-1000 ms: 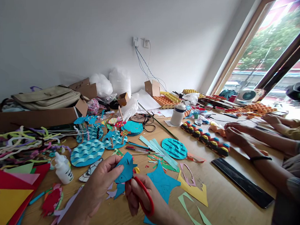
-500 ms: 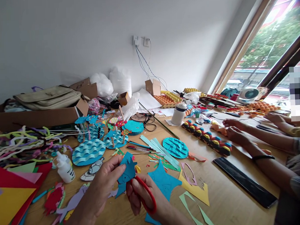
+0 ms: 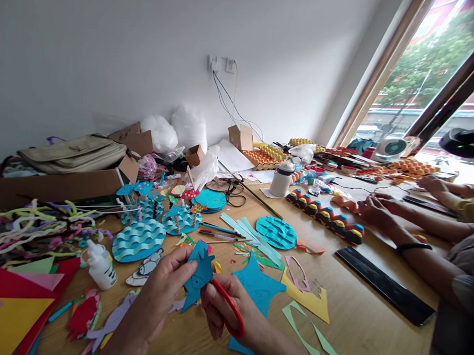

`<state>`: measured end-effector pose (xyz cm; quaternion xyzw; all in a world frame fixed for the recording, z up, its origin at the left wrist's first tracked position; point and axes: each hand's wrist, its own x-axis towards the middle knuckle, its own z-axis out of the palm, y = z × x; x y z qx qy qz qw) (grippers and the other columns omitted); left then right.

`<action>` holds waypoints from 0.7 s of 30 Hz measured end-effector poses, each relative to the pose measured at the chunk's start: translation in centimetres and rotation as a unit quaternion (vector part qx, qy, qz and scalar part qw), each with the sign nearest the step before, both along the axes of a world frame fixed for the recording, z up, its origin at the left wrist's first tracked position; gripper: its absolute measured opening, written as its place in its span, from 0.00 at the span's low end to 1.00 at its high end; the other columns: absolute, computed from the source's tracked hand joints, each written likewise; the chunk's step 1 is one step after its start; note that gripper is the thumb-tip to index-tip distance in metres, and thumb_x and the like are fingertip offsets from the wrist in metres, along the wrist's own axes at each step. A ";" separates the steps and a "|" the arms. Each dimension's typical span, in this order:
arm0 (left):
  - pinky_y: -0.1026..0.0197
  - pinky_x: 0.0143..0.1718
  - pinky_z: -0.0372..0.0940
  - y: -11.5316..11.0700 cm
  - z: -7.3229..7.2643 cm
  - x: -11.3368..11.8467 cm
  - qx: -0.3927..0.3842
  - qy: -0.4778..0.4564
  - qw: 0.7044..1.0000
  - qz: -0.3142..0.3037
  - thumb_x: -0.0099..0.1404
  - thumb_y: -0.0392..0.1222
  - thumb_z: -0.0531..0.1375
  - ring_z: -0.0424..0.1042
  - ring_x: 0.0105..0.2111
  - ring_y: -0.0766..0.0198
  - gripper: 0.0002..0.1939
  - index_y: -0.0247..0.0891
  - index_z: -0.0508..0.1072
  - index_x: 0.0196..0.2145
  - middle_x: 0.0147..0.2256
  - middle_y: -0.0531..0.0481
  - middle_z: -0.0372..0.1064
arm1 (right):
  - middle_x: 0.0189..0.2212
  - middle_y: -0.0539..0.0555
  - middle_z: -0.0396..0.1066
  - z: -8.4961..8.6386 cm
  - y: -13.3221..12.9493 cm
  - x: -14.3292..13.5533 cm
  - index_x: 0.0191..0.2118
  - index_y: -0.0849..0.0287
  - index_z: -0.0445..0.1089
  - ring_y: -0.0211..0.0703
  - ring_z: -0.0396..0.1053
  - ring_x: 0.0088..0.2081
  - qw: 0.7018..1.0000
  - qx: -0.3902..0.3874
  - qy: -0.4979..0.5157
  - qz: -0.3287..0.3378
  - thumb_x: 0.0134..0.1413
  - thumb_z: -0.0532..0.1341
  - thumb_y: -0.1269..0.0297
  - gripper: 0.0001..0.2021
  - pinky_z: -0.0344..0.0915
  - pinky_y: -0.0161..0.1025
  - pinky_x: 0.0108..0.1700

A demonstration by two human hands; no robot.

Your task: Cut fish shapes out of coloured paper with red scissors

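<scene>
Blue paper [image 3: 199, 276] is barely shifting, pinched by the left hand [image 3: 166, 280]; the right hand's [image 3: 218, 305] grip is staying closed around red scissors [image 3: 239, 317], so cutting is seemingly continuing.

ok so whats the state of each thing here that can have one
Blue notched paper cutout: pinched in left hand
Red-handled scissors: in right hand, open or shut unclear
White plastic glue bottle: upright
White cylindrical bottle with dark band: upright
Beige fabric bag: flap down
Large brown cardboard box: open, filled
Square brown cardboard box: flaps open
Long black rectangular panel: lying flat
White wall socket on the right: plugged in
</scene>
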<state>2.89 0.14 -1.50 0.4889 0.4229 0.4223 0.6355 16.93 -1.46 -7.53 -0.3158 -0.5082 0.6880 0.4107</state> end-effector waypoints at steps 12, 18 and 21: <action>0.63 0.30 0.61 0.0 0.1 0.0 -0.006 -0.006 1.000 -0.004 0.54 0.47 0.60 0.66 0.26 0.62 0.10 0.38 0.73 0.29 0.23 0.54 0.67 | 0.10 0.43 0.55 0.5 0.0 0.2 0.23 0.62 0.59 0.27 0.55 0.10 0.999 -0.001 -0.032 0.002 0.46 0.56 0.40 0.25 0.51 0.24 0.12; 0.64 0.28 0.60 0.2 0.0 -0.3 -0.018 -0.006 1.000 -0.016 0.53 0.47 0.61 0.65 0.26 0.63 0.10 0.38 0.72 0.28 0.21 0.55 0.65 | 0.09 0.43 0.55 0.2 0.1 0.1 0.23 0.62 0.60 0.28 0.54 0.09 0.999 -0.017 -0.051 -0.001 0.42 0.56 0.36 0.27 0.51 0.25 0.12; 0.66 0.28 0.59 0.2 0.0 -0.4 -0.027 -0.004 0.999 -0.027 0.54 0.47 0.60 0.64 0.26 0.64 0.09 0.38 0.71 0.28 0.21 0.56 0.63 | 0.09 0.43 0.56 0.0 0.2 0.1 0.24 0.62 0.60 0.29 0.56 0.10 0.998 -0.011 -0.057 0.001 0.41 0.56 0.36 0.27 0.51 0.25 0.13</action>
